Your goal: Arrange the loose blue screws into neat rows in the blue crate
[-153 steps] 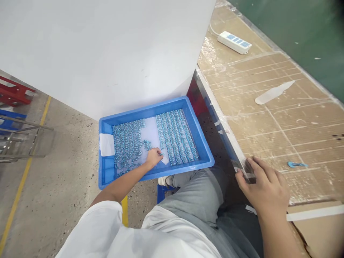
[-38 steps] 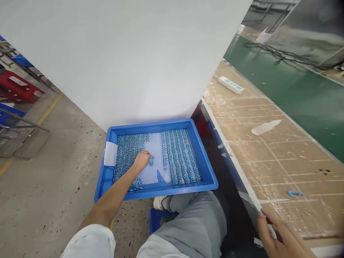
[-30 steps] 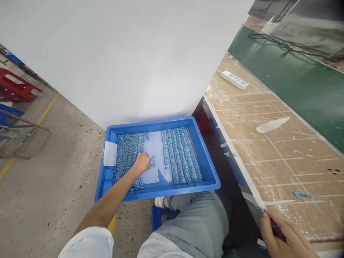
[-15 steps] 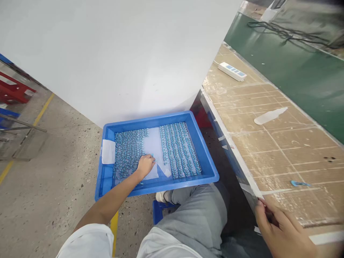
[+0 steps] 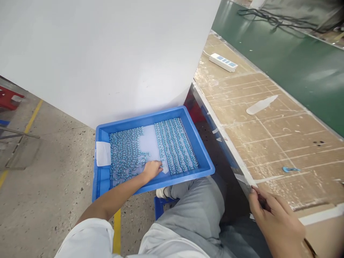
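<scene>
A blue plastic tray (image 5: 204, 159) sits low on the floor side, beside my knee. Several small blue parts lie in it: a loose heap (image 5: 123, 154) on the left and neat rows (image 5: 174, 145) on the right, on a white sheet. My left hand (image 5: 152, 169) reaches down into the tray, fingers curled and pinched at the near end of the rows; what they hold is too small to make out. My right hand (image 5: 274, 220) rests on the near edge of the cardboard-covered bench (image 5: 268, 132), fingers bent over the edge.
A single blue part (image 5: 290, 169) lies on the bench top. A white power strip (image 5: 223, 62) sits at the bench's far end, beside a green belt (image 5: 282, 61). A large white panel (image 5: 107, 53) rises behind the tray. Concrete floor with a yellow line lies to the left.
My left hand has slid from the loose heap on the left across the white sheet to the near end of the neat rows. My right hand stays on the bench edge.
</scene>
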